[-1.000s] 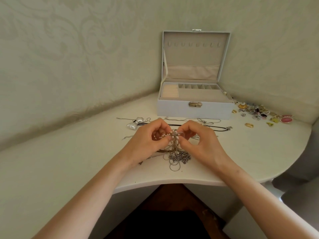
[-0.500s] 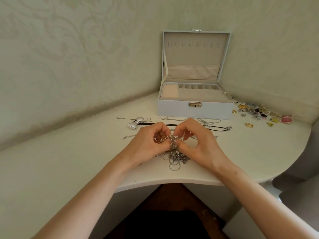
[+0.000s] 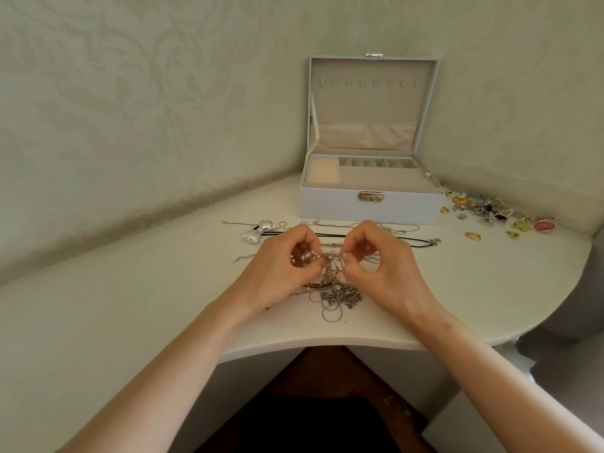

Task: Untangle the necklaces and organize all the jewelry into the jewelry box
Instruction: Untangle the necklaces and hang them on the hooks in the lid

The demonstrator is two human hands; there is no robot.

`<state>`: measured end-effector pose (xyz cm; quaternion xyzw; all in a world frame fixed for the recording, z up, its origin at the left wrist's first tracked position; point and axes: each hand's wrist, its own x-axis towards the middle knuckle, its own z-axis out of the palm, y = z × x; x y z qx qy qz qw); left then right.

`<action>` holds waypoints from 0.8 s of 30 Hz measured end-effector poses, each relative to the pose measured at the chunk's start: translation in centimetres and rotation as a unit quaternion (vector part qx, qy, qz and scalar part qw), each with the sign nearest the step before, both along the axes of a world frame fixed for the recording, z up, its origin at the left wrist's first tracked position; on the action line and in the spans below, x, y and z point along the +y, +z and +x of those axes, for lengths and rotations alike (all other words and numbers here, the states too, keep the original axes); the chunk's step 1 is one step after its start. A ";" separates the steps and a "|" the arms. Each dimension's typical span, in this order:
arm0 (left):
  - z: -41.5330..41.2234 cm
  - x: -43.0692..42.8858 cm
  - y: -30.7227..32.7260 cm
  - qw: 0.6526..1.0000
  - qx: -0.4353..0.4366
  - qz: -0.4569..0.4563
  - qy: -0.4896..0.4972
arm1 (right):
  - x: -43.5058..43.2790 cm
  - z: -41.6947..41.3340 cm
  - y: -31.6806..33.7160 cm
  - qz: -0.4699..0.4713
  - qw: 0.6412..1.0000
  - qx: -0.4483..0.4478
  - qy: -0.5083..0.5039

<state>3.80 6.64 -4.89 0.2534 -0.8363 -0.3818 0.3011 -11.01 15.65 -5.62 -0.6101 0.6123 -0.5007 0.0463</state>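
**Desk:** Where do you stand?

**Me:** I'm at the counter (image 3: 130, 305), with the box (image 3: 369, 207) open beyond both hands. Its trays look bare from here. My left hand (image 3: 277, 273) and right hand (image 3: 385, 273) sit close together. The fingertips of each pinch a beaded strand (image 3: 318, 255) at the top of the tangle (image 3: 340, 294). The rest of the tangle lies on the counter, just under and between them.

**Desk:** How would you work it?

**Me:** I'd work it slack, I think, because pulling would likely tighten the knot. I'd let the left hand anchor while the right feeds the strand back through one loop at a time. I'd leave the bulk resting on the counter so its weight doesn't drag. Those thin chains look easy to kink.

**Desk:** Counts?

**Me:**
- One box.
- One tangle, though I can't tell how many chains are in it.
- One black cord (image 3: 392, 239) just beyond the hands.
- One silver bow (image 3: 258, 231) beyond the left hand.
- One heap (image 3: 490, 210) of small pieces well off to the right of my right hand, too small to count.
- Two gold rings (image 3: 473, 236) lying apart from the heap.
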 end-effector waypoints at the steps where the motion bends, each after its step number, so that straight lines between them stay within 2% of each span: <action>1: 0.0 -0.1 0.0 1.000 0.006 0.001 0.004 | 0.1 0.0 0.0 -0.003 1.000 -0.016 -0.002; 6: 0.0 -0.3 -0.2 1.000 0.017 0.014 0.000 | 0.4 0.2 0.3 -0.030 0.998 -0.054 0.023; 10: -0.1 -0.5 -0.2 1.000 0.019 0.017 -0.005 | 0.4 0.1 0.2 -0.025 0.995 -0.012 0.092; 14: 0.1 -0.3 -0.1 0.998 0.033 0.046 -0.023 | 0.2 -0.2 0.2 -0.014 0.998 -0.023 0.050; 19: 0.0 -0.2 0.2 0.992 0.054 0.099 -0.051 | -0.3 -0.3 -0.1 -0.002 1.000 0.027 0.014; 24: 0.0 -0.3 0.1 0.993 0.048 0.099 -0.044 | -0.3 -0.3 -0.1 -0.014 0.998 0.053 0.010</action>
